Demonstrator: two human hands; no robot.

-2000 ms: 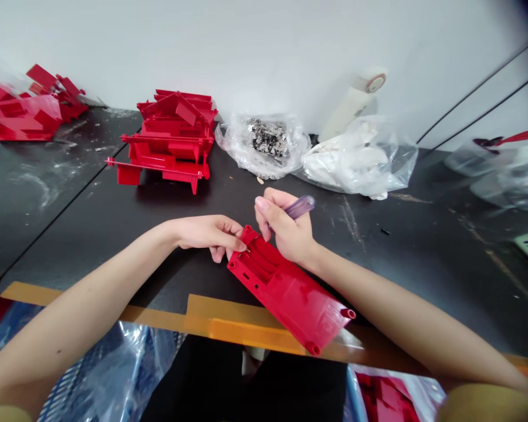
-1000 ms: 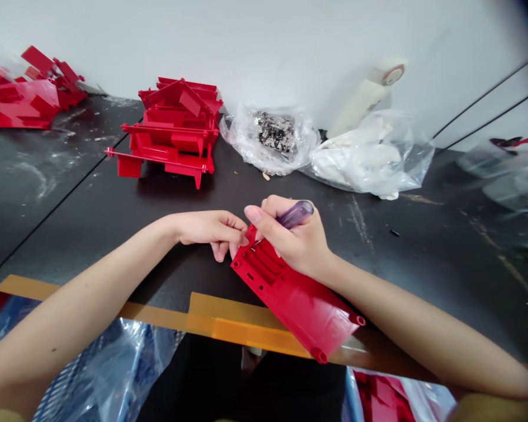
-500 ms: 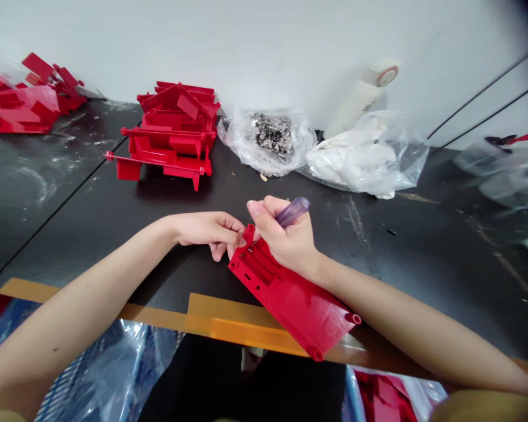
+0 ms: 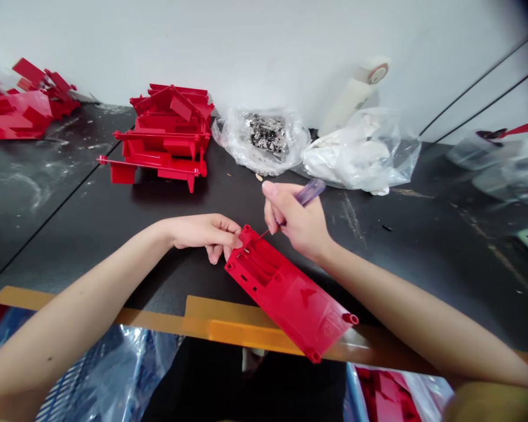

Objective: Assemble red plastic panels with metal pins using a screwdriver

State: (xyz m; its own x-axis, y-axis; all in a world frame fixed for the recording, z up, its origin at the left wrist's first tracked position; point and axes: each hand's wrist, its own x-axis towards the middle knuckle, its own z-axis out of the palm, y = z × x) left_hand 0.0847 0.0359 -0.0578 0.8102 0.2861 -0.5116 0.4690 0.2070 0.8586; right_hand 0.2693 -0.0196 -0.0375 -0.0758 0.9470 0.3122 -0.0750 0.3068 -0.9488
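Observation:
A long red plastic housing [image 4: 297, 305] lies slantwise over the table's front edge, its hollow side up. At its far left end my left hand [image 4: 213, 234] pinches the corner, fingers curled. Small metal pieces show in the battery-like compartment [image 4: 257, 264] beside that hand. My right hand [image 4: 301, 220] is closed around a screwdriver with a purple see-through handle [image 4: 311, 192]. Its thin shaft slopes down left into the compartment's end, close to the left fingertips. The tip itself is too small to make out.
Behind are stacked red housings [image 4: 165, 140], a bag of small metal parts [image 4: 267, 138], a bag of white pieces [image 4: 356, 155] and a pale bottle [image 4: 349, 97]. More red parts [image 4: 17, 111] lie far left. Orange tape [image 4: 233, 331] lines the front edge; a blue basket [image 4: 92, 363] stands below.
My right hand has lifted up and to the right, away from the housing, uncovering the screwdriver's shaft. My left hand keeps its grip on the corner. The view has shifted slightly.

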